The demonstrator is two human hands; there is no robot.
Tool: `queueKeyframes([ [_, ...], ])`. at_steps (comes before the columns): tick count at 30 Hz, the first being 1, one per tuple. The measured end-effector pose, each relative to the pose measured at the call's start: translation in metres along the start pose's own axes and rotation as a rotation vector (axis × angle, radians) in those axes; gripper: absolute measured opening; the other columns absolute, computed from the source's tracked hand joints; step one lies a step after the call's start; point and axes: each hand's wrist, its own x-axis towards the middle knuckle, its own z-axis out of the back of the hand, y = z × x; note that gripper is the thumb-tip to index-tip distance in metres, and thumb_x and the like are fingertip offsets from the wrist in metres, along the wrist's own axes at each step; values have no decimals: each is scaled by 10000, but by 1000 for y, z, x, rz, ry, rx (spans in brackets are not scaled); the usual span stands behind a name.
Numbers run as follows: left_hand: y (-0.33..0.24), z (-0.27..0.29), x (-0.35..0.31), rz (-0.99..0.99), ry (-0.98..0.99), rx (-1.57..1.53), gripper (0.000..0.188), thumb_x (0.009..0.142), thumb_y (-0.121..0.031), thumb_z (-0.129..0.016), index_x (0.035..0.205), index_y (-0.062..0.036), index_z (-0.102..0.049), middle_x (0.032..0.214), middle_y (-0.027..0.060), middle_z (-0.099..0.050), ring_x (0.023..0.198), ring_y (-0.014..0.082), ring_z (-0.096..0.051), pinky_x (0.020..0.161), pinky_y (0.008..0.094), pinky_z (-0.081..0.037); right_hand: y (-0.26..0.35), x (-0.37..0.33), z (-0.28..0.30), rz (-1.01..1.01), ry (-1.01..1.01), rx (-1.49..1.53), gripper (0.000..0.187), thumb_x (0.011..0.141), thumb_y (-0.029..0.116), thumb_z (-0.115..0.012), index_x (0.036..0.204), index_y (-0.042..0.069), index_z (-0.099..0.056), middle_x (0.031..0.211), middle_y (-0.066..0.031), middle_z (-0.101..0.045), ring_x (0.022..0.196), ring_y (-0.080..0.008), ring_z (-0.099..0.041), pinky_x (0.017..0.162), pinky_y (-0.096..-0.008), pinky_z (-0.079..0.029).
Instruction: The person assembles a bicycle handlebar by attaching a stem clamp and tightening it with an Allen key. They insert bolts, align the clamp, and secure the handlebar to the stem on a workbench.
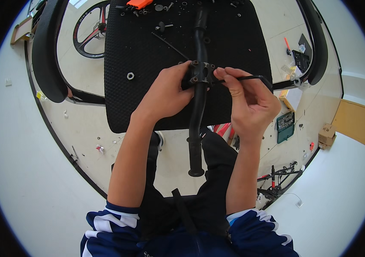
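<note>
A black bicycle handlebar (198, 113) lies lengthwise over the black chair seat (142, 100), its near grip sticking out past the front edge. Midway along the bar sits a stem clamp (200, 73) with several bolts at its corners. From the left, my left hand (165, 92) is closed around the stem, with its fingertips partly hidden behind the clamp. My right hand (251, 96) pinches a black hex key (252, 77), whose tip points at the clamp's right side; whether it sits in a bolt I cannot tell. Left of my left hand lies a silver nut (130, 76).
On the seat are a thin black rod (169, 45), a black knob with a bolt (163, 27), small hardware and an orange piece (139, 3). Armrests (47, 51) flank the seat. A wheel (101, 26), a green tool case (285, 127), a cardboard box (327, 134) and a bicycle frame (279, 180) stand around.
</note>
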Motion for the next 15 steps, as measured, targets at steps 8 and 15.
queueKeyframes([
  [8, 7, -3, -2, -37, -37, -19, 299, 839, -108, -774, 1090, 2, -653, 824, 69, -658, 708, 154, -563, 646, 296, -441, 2, 0, -5, 0, -43, 6, 148, 893, -55, -708, 1037, -59, -739, 937, -127, -761, 867, -161, -741, 791, -240, -586],
  [15, 5, -1, -2, -11, -20, 80, 311, 820, -52, -719, 1112, 11, -630, 805, 105, -638, 699, 183, -568, 645, 311, -441, 2, 4, -13, 45, 26, 152, 174, 957, 45, -672, 1096, -58, -686, 988, -190, -753, 915, -257, -754, 804, -319, -619],
])
